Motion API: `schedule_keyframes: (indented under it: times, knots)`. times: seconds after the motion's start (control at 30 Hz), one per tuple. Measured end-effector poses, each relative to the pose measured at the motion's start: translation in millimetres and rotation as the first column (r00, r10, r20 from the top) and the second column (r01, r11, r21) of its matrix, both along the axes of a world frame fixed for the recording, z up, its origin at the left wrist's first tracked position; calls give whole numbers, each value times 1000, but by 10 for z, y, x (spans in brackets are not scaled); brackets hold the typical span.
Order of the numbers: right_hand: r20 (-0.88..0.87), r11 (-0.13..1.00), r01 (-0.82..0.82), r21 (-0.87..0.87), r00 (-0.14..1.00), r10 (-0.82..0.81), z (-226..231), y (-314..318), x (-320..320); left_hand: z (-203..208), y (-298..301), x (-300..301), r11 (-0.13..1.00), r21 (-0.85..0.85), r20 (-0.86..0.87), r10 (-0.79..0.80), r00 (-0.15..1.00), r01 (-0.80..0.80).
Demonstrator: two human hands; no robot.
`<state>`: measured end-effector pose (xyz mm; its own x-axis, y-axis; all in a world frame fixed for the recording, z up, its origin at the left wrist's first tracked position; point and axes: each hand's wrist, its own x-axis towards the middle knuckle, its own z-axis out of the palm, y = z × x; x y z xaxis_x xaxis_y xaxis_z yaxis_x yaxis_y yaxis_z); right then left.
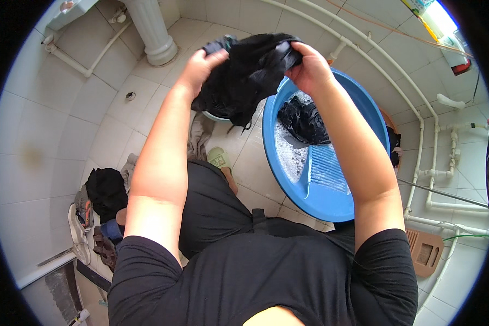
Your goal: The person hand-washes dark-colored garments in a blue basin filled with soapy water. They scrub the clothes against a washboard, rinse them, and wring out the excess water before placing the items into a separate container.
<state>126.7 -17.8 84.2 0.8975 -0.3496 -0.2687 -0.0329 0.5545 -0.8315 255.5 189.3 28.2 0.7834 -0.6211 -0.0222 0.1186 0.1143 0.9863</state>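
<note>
Black garment (250, 76): clenched by left hand (198, 68) and right hand (309, 68), upper centre.
Risk: drips wetting tiled floor (65, 108) beside blue basin (375, 117).

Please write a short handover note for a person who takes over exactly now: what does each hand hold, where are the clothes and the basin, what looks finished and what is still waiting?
Left hand: closed on the black garment, at its left end.
Right hand: closed on the same garment, at its right end; it hangs bunched between both hands, above the floor beside the blue basin.
Basin: on the tiled floor, with soapy water, a ribbed washboard and another dark piece of clothing soaking in it.
Done: the held garment is out of the water.
Left: the piece in the basin, and a heap of dark clothes on the floor to the left.
</note>
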Motion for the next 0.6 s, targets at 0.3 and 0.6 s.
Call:
schedule_keyframes:
  times: [0.3,0.6]
  knots:
    - [196,970,-68,234,980,22,326,-180,266,179,-48,-328,651,759,436,-505,745,-3]
    - [280,964,-108,242,959,37,410,-179,201,-292,-277,-271,852,458,325,-427,844,254]
